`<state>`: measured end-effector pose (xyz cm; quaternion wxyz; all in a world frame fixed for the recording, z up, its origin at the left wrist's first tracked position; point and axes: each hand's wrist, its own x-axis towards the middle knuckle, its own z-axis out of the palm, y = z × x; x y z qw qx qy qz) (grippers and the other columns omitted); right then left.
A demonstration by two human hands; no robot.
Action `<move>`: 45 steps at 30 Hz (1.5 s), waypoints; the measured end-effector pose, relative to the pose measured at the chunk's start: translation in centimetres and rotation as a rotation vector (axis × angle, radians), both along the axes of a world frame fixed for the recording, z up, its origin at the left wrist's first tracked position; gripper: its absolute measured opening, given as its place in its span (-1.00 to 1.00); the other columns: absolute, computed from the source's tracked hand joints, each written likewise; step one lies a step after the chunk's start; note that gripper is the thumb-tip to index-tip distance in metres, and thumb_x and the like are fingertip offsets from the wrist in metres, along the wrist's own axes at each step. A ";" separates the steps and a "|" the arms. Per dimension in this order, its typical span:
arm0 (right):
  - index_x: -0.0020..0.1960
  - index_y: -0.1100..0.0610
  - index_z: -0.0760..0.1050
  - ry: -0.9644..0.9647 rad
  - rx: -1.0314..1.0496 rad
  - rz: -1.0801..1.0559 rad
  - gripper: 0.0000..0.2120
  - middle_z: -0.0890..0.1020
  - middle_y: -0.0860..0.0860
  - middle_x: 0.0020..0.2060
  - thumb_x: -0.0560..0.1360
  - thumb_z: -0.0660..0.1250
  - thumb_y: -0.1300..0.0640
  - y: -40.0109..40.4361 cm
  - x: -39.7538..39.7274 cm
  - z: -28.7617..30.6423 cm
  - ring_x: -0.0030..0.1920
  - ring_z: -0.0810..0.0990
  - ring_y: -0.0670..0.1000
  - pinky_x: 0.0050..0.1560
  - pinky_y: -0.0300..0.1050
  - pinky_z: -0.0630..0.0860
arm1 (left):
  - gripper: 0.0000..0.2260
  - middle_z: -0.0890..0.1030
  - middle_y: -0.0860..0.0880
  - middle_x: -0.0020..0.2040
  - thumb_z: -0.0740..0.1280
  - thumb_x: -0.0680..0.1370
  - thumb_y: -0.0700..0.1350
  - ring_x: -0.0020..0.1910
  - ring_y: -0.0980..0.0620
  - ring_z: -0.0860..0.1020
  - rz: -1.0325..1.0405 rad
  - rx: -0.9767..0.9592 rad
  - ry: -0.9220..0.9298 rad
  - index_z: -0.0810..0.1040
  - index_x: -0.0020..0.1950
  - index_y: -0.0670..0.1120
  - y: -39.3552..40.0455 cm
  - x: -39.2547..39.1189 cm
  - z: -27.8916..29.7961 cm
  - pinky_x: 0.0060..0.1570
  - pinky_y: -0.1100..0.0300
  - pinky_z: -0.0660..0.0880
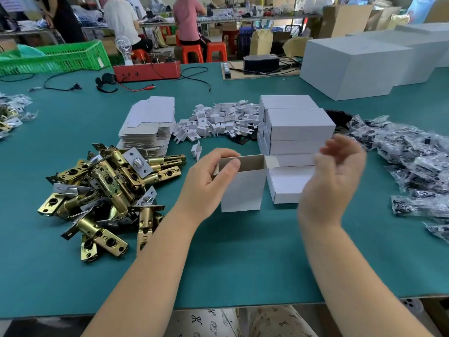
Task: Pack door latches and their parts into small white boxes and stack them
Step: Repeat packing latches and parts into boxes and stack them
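A small white box point(243, 188) stands upright on the green table point(243, 263) with its top flaps open. My left hand point(209, 181) grips its upper left edge, thumb over the rim. My right hand point(335, 176) hovers to the right of the box, blurred, fingers loosely spread and holding nothing. A stack of closed white boxes point(296, 127) rises just behind. Brass door latches point(107, 190) lie heaped at the left. Flat unfolded boxes point(148, 125) and white cardboard inserts point(218, 120) sit further back.
Clear bags of dark small parts point(413, 161) are piled at the right. Large white cartons point(359, 66) stand at the back right, a red device with cables point(148, 70) and a green crate point(58, 57) at the back left. People sit at far tables.
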<state>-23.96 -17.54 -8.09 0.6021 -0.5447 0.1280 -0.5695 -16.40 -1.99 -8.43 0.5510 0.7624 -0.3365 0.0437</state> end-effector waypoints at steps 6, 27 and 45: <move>-0.06 0.07 0.53 0.410 0.199 -0.141 -0.79 0.50 -0.08 -0.28 0.45 0.17 0.28 -10.3 1.6 -0.1 -0.42 0.38 -0.17 -0.40 -0.35 0.31 | -0.80 0.55 0.05 -0.10 0.13 0.53 0.21 -0.16 -0.03 0.48 -0.006 -0.047 -0.007 0.47 0.04 0.19 -0.4 -0.1 -0.5 -0.21 0.22 0.37; 0.23 0.31 0.44 1.515 -0.941 -0.418 -0.70 0.44 0.30 0.23 0.57 0.15 0.17 -18.4 7.7 -4.1 0.21 0.35 0.32 0.12 0.14 0.36 | -0.82 0.57 0.15 -0.07 0.17 0.48 0.18 -0.10 0.06 0.52 -0.026 -0.053 0.066 0.46 0.01 0.22 -0.2 -0.3 -0.5 -0.13 0.18 0.45; 0.29 0.29 0.44 1.423 -0.920 -0.187 -0.60 0.51 0.35 0.12 0.55 0.27 0.07 -20.5 7.9 -3.6 0.17 0.41 0.32 0.17 0.14 0.39 | -0.84 0.57 0.21 -0.09 0.20 0.47 0.12 -0.11 0.16 0.51 -0.033 -0.132 0.064 0.48 0.01 0.19 -0.5 -0.1 -1.1 -0.15 0.34 0.42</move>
